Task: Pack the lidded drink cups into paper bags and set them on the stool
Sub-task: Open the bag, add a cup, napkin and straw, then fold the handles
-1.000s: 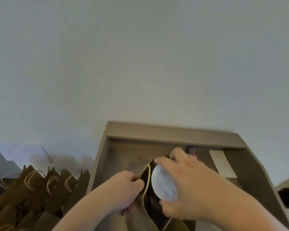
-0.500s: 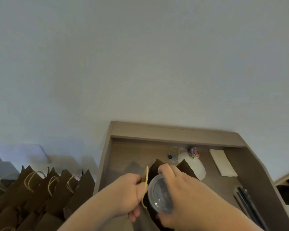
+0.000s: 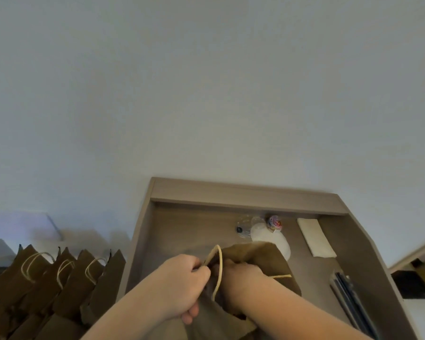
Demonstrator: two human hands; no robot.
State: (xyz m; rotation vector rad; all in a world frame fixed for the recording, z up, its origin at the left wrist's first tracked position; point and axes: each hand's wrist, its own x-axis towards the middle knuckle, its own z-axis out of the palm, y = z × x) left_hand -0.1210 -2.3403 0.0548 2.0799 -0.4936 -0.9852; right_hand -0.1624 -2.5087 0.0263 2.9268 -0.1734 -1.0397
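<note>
A brown paper bag [image 3: 263, 258] with pale twine handles stands open on the wooden desk [image 3: 172, 231]. My left hand [image 3: 182, 285] grips the bag's near rim and a handle. My right hand [image 3: 236, 271] reaches down into the bag's mouth, its fingers hidden inside. The cup that it carried is out of sight in the bag. Behind the bag lie a clear lid [image 3: 243, 225] and a white lidded cup [image 3: 263, 233] on the desk.
Several brown paper bags [image 3: 59, 278] with twine handles stand in a row at the left. A white napkin [image 3: 315, 240] and dark straws [image 3: 351, 298] lie on the desk's right side. A small colourful object [image 3: 275, 222] sits near the back wall.
My right hand has lowered the clear cup into the bag, so the cup no longer shows. My left hand keeps holding the bag open.
</note>
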